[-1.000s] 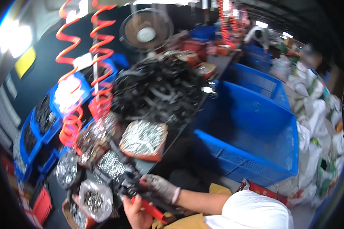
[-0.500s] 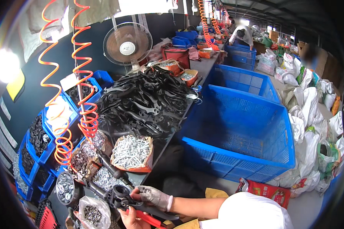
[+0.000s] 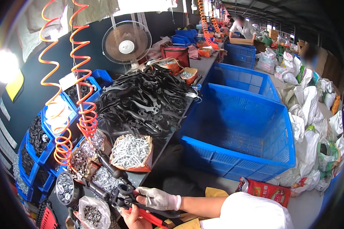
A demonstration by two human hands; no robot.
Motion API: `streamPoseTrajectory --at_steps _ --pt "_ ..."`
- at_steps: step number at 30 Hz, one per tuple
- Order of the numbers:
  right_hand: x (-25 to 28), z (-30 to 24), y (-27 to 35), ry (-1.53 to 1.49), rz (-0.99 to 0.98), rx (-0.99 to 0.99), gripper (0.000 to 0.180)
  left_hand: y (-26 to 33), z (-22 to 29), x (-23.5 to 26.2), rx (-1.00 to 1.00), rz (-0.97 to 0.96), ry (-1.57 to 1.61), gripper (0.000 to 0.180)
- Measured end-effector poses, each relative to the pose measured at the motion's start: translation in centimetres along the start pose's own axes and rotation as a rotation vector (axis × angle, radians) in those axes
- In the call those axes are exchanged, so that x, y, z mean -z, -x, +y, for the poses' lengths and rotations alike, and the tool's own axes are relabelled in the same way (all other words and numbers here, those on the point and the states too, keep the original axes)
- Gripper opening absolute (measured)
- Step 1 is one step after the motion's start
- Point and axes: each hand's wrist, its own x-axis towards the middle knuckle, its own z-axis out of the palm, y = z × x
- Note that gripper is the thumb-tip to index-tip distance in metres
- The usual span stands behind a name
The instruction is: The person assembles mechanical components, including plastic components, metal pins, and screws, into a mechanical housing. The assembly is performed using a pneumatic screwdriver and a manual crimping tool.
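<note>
My bare left hand (image 3: 133,218) is at the lower edge, its fingers wrapped round a hand tool with a black head and a red handle (image 3: 153,219). My right hand (image 3: 158,199), in a pale glove, is close against the tool's black head, fingers closed. A small silver pin (image 3: 150,200) shows at its fingers. Beyond the hands lie two dark air screwdrivers (image 3: 112,168), their tips near a round black piece (image 3: 124,189) by the tool head. An orange box of silver pins (image 3: 131,152) stands just past them.
Black metal levers (image 3: 141,103) are heaped on the bench. Blue parts bins (image 3: 34,152), a bowl of washers (image 3: 66,189) and a bag of nuts (image 3: 92,214) are at left. Orange coiled hoses (image 3: 86,95) hang above. Large blue crates (image 3: 237,164) and white sacks (image 3: 307,110) stand right.
My right hand has turned and shifted slightly right, and a silver pin now shows at its fingers. The red handle moved slightly. Far off, a person has straightened up with a box.
</note>
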Motion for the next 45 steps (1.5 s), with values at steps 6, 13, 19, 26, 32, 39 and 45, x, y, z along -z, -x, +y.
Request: streamPoseTrajectory --at_steps 6,13,19,26,32,39,45 --pt "2.0 -1.3 -2.0 0.541 0.042 0.312 0.030 -0.3 0.3 1.1 0.021 0.022 -0.047 0.010" --pt "6.4 -4.0 -14.8 1.574 0.275 0.326 0.020 -0.2 0.3 1.7 0.027 0.083 0.049 0.008" --pt "4.8 -1.9 -14.9 1.658 0.290 0.337 0.022 0.0 0.7 3.0 0.105 0.189 0.107 0.019" --pt "3.5 -4.7 -13.6 1.703 0.338 0.420 0.025 -1.2 -0.1 8.0 0.166 0.078 0.349 0.034" --pt "-2.9 -3.1 -6.2 0.727 -0.096 0.558 0.015 -0.8 0.4 7.7 -0.095 -0.142 0.656 0.036" --pt "-3.3 -4.3 -5.8 0.664 -0.250 0.423 0.018 -2.4 -1.7 8.8 -0.205 -0.353 0.650 0.039" --pt "-3.4 -4.0 -5.4 0.612 -0.281 0.512 0.013 0.1 -0.1 6.5 -0.034 -0.482 0.717 0.039"
